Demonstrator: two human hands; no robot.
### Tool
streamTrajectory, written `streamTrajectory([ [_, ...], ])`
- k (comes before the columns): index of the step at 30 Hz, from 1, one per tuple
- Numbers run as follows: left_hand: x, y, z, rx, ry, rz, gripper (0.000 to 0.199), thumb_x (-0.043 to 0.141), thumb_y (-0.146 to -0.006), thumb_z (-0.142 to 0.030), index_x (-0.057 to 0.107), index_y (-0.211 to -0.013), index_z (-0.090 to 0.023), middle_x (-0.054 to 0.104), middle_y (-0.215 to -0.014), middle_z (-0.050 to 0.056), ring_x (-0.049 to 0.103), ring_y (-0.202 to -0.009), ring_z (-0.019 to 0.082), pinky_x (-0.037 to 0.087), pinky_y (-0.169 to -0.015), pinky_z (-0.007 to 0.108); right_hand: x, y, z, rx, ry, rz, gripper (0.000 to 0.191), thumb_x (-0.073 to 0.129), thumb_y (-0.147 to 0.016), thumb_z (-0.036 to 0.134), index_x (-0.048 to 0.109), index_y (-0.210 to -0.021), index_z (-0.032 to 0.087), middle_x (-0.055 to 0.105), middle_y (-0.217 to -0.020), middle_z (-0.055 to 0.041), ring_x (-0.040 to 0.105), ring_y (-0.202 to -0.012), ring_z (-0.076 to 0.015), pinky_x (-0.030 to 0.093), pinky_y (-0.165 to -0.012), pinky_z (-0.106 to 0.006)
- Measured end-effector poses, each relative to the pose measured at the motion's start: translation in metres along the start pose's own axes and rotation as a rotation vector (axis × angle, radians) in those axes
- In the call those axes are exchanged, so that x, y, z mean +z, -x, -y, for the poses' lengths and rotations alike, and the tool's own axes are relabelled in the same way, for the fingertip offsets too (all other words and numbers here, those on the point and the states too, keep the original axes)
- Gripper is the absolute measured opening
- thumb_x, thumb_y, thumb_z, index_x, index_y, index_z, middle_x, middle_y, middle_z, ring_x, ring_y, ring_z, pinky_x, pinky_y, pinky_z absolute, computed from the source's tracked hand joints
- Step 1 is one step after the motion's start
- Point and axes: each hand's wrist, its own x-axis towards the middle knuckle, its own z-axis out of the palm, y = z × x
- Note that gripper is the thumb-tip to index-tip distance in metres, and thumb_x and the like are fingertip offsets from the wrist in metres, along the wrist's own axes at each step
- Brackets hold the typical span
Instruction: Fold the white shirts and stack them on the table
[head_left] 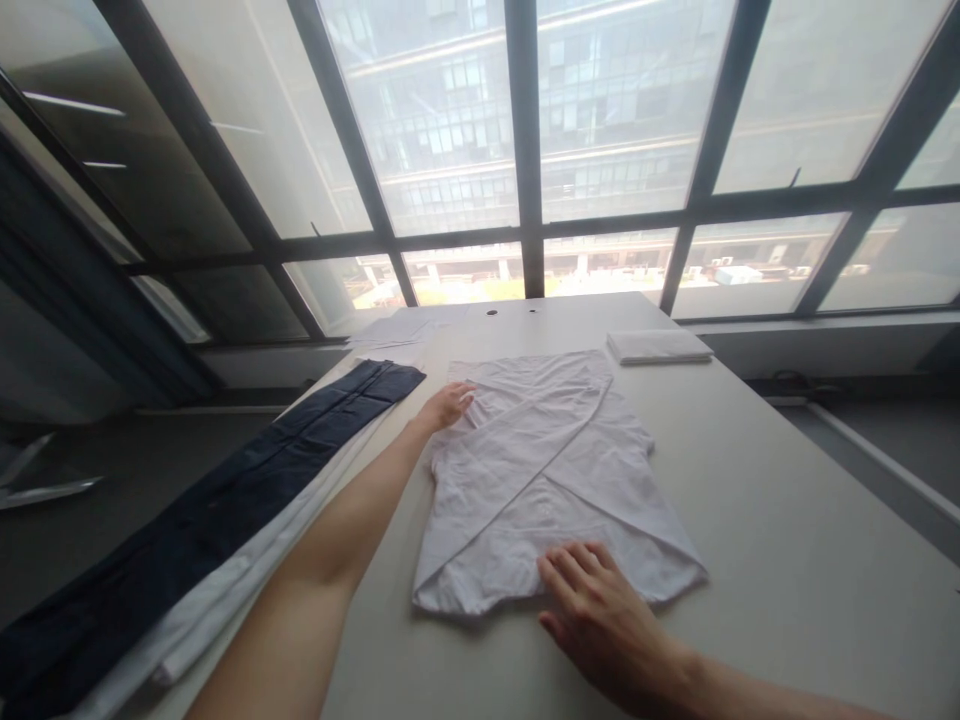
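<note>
A white shirt (517, 470) lies on the table with its sleeves folded across the body in crossing diagonals; a button placket shows near its lower middle. My left hand (448, 404) reaches to the far left edge of the shirt and rests on the fabric there, fingers slightly bent and a few small creases beside them. Close to me, my right hand (592, 600) lies over the shirt's near edge, its fingers stretched out on the cloth and its thumb off to the side.
Dark navy trousers (247, 480) lie lengthwise over white cloth (225, 590) along the left side of the white table (765, 540). A folded white cloth (658, 346) sits at the back right. Thin white sheets (397, 328) lie at the back left. Large windows stand behind.
</note>
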Motion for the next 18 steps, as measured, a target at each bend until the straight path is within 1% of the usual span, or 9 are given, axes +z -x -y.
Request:
streamTrajectory([
  [2, 0.008, -0.008, 0.003, 0.013, -0.010, 0.042, 0.039, 0.046, -0.097, -0.039, 0.070, -0.119, -0.018, 0.068, -0.128, 0.010, 0.061, -0.122, 0.023, 0.044, -0.110, 0.037, 0.007, 0.001, -0.002, -0.023, 0.040, -0.032, 0.045, 0.065, -0.092, 0.046, 0.057, -0.127, 0.018, 0.068, -0.118, -0.0098, 0.058, -0.108, -0.0284, 0.037, -0.103, -0.046],
  [4, 0.014, -0.009, 0.005, 0.014, -0.027, 0.067, 0.039, 0.044, -0.099, -0.042, 0.070, -0.118, -0.019, 0.068, -0.127, 0.010, 0.062, -0.120, 0.024, 0.045, -0.109, 0.038, 0.012, 0.003, -0.005, -0.071, 0.088, -0.078, 0.049, 0.061, -0.093, 0.052, 0.058, -0.127, 0.016, 0.068, -0.118, -0.0104, 0.058, -0.110, -0.0292, 0.034, -0.105, -0.046],
  [6, 0.015, -0.005, 0.007, 0.007, -0.056, 0.075, 0.042, 0.042, -0.100, -0.043, 0.068, -0.123, -0.019, 0.064, -0.132, 0.011, 0.060, -0.123, 0.024, 0.044, -0.109, 0.038, 0.015, 0.005, -0.009, -0.119, 0.129, -0.129, 0.052, 0.058, -0.094, 0.054, 0.059, -0.128, 0.015, 0.069, -0.119, -0.0111, 0.057, -0.111, -0.0295, 0.032, -0.107, -0.046],
  [8, 0.014, 0.002, 0.006, 0.001, -0.094, 0.081, 0.043, 0.042, -0.101, -0.044, 0.065, -0.129, -0.021, 0.061, -0.138, 0.011, 0.056, -0.128, 0.025, 0.042, -0.111, 0.038, 0.014, 0.008, -0.012, -0.139, 0.145, -0.163, 0.050, 0.058, -0.095, 0.053, 0.060, -0.126, 0.014, 0.070, -0.117, -0.0107, 0.057, -0.111, -0.0289, 0.030, -0.108, -0.045],
  [10, 0.009, 0.010, 0.003, -0.012, -0.137, 0.087, 0.044, 0.040, -0.103, -0.046, 0.063, -0.133, -0.023, 0.059, -0.142, 0.010, 0.056, -0.129, 0.025, 0.041, -0.111, 0.038, 0.010, 0.010, -0.017, -0.121, 0.141, -0.163, 0.043, 0.061, -0.094, 0.049, 0.062, -0.121, 0.016, 0.071, -0.113, -0.0090, 0.058, -0.109, -0.0275, 0.029, -0.109, -0.045],
  [13, 0.002, 0.025, -0.007, -0.049, -0.201, 0.084, 0.046, 0.036, -0.104, -0.049, 0.064, -0.132, -0.026, 0.059, -0.142, 0.009, 0.058, -0.126, 0.027, 0.042, -0.109, 0.043, -0.002, 0.016, -0.029, -0.055, 0.134, -0.142, 0.029, 0.067, -0.092, 0.040, 0.065, -0.111, 0.019, 0.072, -0.105, -0.0062, 0.059, -0.105, -0.0257, 0.028, -0.111, -0.046],
  [16, -0.005, 0.045, -0.021, -0.077, -0.255, 0.064, 0.046, 0.036, -0.104, -0.052, 0.064, -0.132, -0.028, 0.062, -0.138, 0.009, 0.060, -0.123, 0.029, 0.041, -0.108, 0.049, -0.016, 0.026, -0.051, 0.020, 0.138, -0.142, 0.014, 0.066, -0.092, 0.034, 0.067, -0.100, 0.022, 0.071, -0.104, -0.0049, 0.060, -0.107, -0.0254, 0.026, -0.113, -0.049],
  [18, -0.009, 0.063, -0.034, -0.083, -0.312, 0.041, 0.046, 0.036, -0.104, -0.053, 0.065, -0.131, -0.028, 0.065, -0.133, 0.010, 0.062, -0.120, 0.030, 0.039, -0.108, 0.052, -0.026, 0.033, -0.068, 0.077, 0.154, -0.147, 0.010, 0.061, -0.095, 0.031, 0.066, -0.093, 0.022, 0.071, -0.105, -0.0049, 0.060, -0.109, -0.0259, 0.024, -0.115, -0.052],
])
